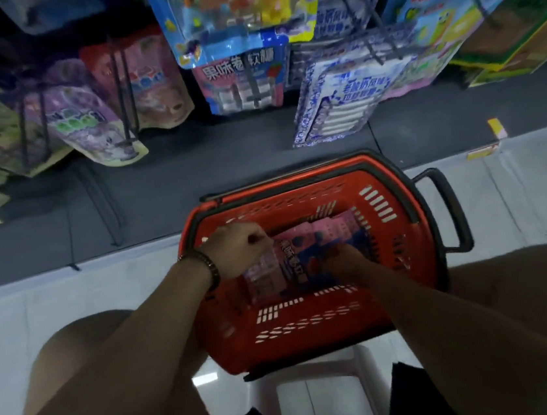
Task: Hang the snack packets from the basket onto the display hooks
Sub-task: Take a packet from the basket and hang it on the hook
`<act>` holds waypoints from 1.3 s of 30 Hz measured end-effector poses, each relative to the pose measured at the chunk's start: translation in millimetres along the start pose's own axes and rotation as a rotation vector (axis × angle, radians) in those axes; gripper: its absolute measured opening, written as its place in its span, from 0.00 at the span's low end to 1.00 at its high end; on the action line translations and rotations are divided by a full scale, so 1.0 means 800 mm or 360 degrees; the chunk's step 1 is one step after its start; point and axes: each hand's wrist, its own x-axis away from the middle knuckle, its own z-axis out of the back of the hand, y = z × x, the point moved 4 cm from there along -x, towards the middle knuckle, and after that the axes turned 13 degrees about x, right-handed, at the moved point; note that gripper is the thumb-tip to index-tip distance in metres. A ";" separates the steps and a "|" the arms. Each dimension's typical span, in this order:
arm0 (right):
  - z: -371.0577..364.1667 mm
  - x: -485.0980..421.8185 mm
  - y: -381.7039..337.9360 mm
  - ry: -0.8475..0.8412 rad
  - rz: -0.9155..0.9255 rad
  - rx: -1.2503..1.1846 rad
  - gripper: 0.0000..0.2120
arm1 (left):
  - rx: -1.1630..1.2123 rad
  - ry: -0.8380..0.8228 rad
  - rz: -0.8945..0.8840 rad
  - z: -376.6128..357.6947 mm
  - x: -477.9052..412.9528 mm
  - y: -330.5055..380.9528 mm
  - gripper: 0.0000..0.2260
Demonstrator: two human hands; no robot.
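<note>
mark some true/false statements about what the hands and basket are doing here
1. The left hand and right hand are both down in the red basket. True.
2. The basket holds nothing. False: pink and blue packets lie in it.
3. The left wrist wears a bracelet. True.
4. The right hand is lifting a packet onto a hook. False: it is low in the basket, at the packets.
5. Snack bags hang on the hooks above the basket. True.
6. The left hand lies flat and open on the floor. False: its fingers pinch the top of the packets.
</note>
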 end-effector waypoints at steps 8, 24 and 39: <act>-0.030 -0.042 0.008 -0.0005 -0.0160 -0.0658 0.11 | 0.0017 -0.0147 0.0088 -0.016 -0.027 -0.004 0.07; -0.006 0.026 -0.071 0.0023 0.0054 -0.0680 0.12 | 0.0073 -0.0042 0.0350 -0.026 -0.036 -0.037 0.05; 0.189 0.235 -0.111 -0.0284 0.0641 -0.1058 0.17 | 0.0565 0.0276 -0.0200 -0.001 0.073 0.021 0.30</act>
